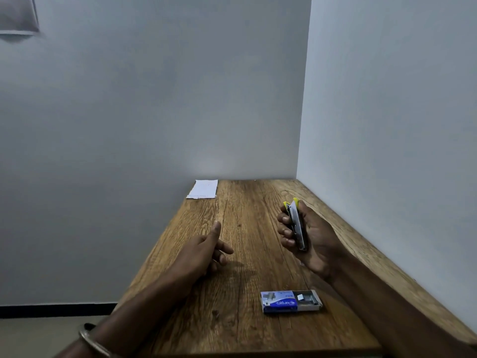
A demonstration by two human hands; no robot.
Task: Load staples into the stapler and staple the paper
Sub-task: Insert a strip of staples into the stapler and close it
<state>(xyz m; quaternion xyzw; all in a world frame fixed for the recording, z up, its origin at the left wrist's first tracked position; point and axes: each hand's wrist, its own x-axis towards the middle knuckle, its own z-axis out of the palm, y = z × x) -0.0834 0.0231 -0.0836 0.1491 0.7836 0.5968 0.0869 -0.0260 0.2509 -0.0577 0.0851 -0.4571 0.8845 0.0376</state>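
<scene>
Two hands up: right hand (309, 236) curled round the stapler (296, 226), left hand (204, 251) loosely spread, holding nothing.

one stapler (296, 224), one staple box (291, 301), one paper (203, 189)

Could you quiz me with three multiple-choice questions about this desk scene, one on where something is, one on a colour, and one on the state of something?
1. Where does the paper lie?
A. at the table's far left corner
B. under the staple box
C. in the left hand

2. What colour are the stapler's tips?
A. red
B. yellow
C. white

3. How is the staple box?
A. closed
B. slid partly open
C. crushed flat

Answers:
1. A: it sits by the wall, far from both hands.
2. B: yellow ends show above the right hand, which grips the stapler.
3. B: its inner tray sticks out to the right of the blue sleeve.
</scene>
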